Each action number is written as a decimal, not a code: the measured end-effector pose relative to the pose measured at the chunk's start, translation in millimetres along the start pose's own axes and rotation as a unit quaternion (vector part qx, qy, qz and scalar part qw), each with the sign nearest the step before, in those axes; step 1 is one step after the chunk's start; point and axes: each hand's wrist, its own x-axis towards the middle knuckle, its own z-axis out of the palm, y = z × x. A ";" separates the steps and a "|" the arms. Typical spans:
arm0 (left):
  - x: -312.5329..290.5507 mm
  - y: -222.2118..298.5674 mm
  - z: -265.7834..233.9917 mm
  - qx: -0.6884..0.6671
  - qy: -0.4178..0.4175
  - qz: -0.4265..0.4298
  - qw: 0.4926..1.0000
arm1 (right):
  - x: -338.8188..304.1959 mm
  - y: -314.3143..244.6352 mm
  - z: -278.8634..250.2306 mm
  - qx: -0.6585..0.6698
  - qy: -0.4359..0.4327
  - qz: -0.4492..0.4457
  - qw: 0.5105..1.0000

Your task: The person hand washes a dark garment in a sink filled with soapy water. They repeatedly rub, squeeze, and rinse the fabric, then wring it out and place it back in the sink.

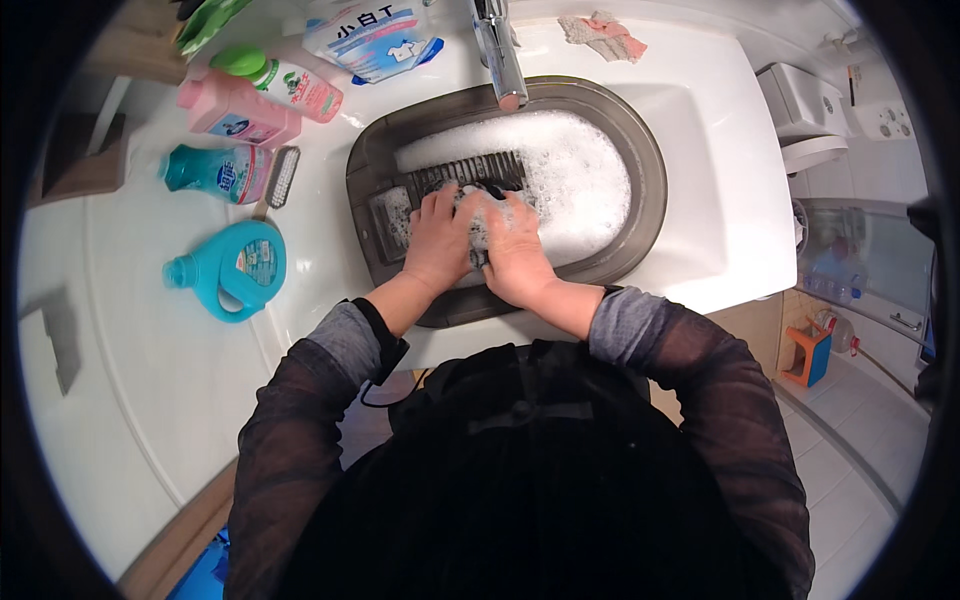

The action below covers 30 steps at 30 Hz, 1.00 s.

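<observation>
A dark grey oval washing basin [652, 185] sits in the white sink, filled with foamy water [585, 185]. The ridged washboard [475, 170] at its left side shows above the suds. Over the ridges, my left hand [437, 245] and my right hand [517, 258] are side by side with fingers bent. Both are closed on a dark, suds-covered cloth [480, 232] bunched between them. Foam and fingers hide much of the cloth, so its exact kind does not show.
The faucet [500, 60] reaches over the basin's far rim. Left of the basin are a blue detergent jug [240, 270], a teal bottle [215, 173], pink bottles [240, 110] and a scrubbing brush [284, 178]. A detergent pouch [375, 45] and a crumpled pinkish cloth [605, 38] lie behind.
</observation>
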 end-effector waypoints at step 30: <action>33.0 49.6 -5.7 0.046 -0.036 -0.105 0.993 | 34.8 90.2 -38.9 0.155 -0.136 -0.050 0.977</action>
